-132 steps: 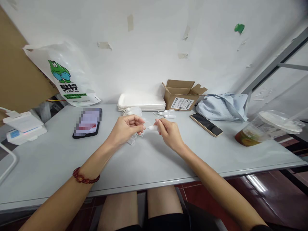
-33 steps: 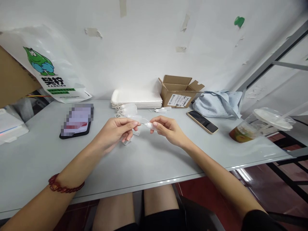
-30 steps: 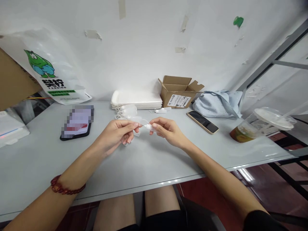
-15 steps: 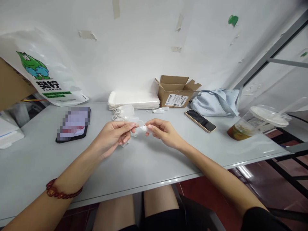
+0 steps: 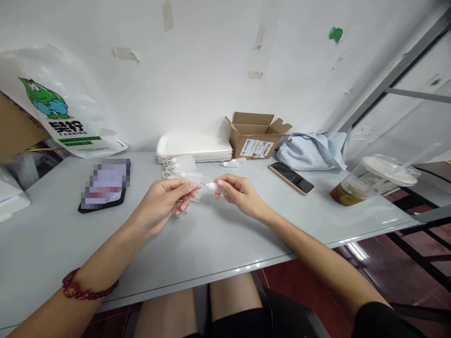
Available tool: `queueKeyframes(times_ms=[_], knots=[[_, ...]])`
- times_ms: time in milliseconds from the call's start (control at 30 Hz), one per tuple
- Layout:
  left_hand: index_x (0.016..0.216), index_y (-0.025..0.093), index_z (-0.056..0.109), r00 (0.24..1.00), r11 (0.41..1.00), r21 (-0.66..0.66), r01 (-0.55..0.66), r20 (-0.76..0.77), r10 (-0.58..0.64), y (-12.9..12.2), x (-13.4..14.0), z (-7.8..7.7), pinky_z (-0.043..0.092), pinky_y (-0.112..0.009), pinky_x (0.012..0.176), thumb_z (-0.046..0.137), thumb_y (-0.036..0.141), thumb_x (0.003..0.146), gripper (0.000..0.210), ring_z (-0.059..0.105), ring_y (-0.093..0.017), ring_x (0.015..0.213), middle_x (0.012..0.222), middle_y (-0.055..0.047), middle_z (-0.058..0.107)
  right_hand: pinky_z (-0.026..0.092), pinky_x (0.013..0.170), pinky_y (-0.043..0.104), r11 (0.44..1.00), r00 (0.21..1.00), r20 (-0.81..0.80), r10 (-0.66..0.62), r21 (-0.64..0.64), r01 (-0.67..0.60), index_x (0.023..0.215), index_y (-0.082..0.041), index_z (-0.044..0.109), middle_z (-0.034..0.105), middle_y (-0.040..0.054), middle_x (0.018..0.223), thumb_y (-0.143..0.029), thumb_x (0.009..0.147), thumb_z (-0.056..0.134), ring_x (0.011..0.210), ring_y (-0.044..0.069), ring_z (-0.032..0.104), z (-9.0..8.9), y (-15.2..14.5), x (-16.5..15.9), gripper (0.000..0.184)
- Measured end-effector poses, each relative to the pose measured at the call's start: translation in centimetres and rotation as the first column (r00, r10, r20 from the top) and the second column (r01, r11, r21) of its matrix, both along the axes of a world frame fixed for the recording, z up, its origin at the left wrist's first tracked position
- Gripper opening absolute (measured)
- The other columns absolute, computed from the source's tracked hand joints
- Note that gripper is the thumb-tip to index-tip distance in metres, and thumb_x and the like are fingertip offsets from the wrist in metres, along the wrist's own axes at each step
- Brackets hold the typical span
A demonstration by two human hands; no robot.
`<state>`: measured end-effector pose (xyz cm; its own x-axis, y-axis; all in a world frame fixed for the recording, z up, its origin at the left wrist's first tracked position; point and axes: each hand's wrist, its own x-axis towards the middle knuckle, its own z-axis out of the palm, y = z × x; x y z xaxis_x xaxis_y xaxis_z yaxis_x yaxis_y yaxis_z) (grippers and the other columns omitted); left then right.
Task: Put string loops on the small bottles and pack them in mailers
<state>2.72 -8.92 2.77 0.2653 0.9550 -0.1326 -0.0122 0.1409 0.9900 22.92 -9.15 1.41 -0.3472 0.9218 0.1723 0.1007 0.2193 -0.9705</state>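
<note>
Above the middle of the table, my right hand (image 5: 239,193) is closed on a small clear plastic bottle with a white top (image 5: 212,186). A thin white loop runs from the bottle top toward my left hand (image 5: 169,202). Thumb and index finger of that left hand pinch the thin cord (image 5: 201,185); its exact end is hard to make out. Just behind the hands lies a group of similar small bottles (image 5: 183,164) with white loops. Several clear pieces lie partly hidden behind my left fingers.
Behind are a stack of white sheets or sleeves (image 5: 195,148), an open cardboard box (image 5: 252,141) and two small bottles (image 5: 232,163). A phone (image 5: 292,177), light blue cloth bag (image 5: 312,150) and drink cup (image 5: 366,180) stand right. Another phone (image 5: 105,183) and a white bag (image 5: 70,112) are left.
The white bottle top and the pinched cord have drawn slightly apart, showing more of the cord between my hands. The view has shifted a little.
</note>
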Motion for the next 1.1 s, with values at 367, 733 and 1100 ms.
queueKeyframes(times_ms=[367, 733, 1100], knots=[[0.061, 0.015, 0.064, 0.998, 0.999, 0.003, 0.054, -0.024, -0.054, 0.0, -0.04, -0.03, 0.028, -0.019, 0.041, 0.066, 0.038, 0.077, 0.028, 0.037, -0.006, 0.042, 0.043, 0.003, 0.044, 0.028, 0.048, 0.023, 1.0, 1.0, 0.023, 0.011, -0.011, -0.011, 0.089, -0.014, 0.06, 0.059, 0.0005, 0.068, -0.048, 0.086, 0.051, 0.051, 0.006, 0.033, 0.34, -0.18, 0.04, 0.035], [0.061, 0.015, 0.063, 0.999, 0.999, 0.001, 0.051, -0.018, -0.051, 0.03, -0.02, 0.09, 0.028, -0.02, 0.041, 0.065, 0.038, 0.077, 0.028, 0.037, -0.007, 0.042, 0.043, 0.003, 0.044, 0.028, 0.048, 0.022, 1.0, 0.999, 0.027, 0.023, -0.004, -0.023, 0.087, -0.014, 0.06, 0.059, 0.0003, 0.067, -0.047, 0.086, 0.051, 0.051, 0.006, 0.033, 0.36, -0.24, -0.09, 0.034], [0.062, 0.016, 0.065, 0.998, 0.998, -0.016, 0.067, 0.003, -0.067, 0.17, -0.16, -0.1, 0.027, -0.02, 0.041, 0.066, 0.036, 0.077, 0.025, 0.037, -0.006, 0.043, 0.045, 0.003, 0.044, 0.027, 0.047, 0.022, 1.0, 1.0, 0.008, 0.012, -0.002, -0.012, 0.087, -0.015, 0.06, 0.059, 0.0008, 0.068, -0.048, 0.086, 0.051, 0.051, 0.006, 0.033, 0.39, -0.26, 0.0, 0.035]])
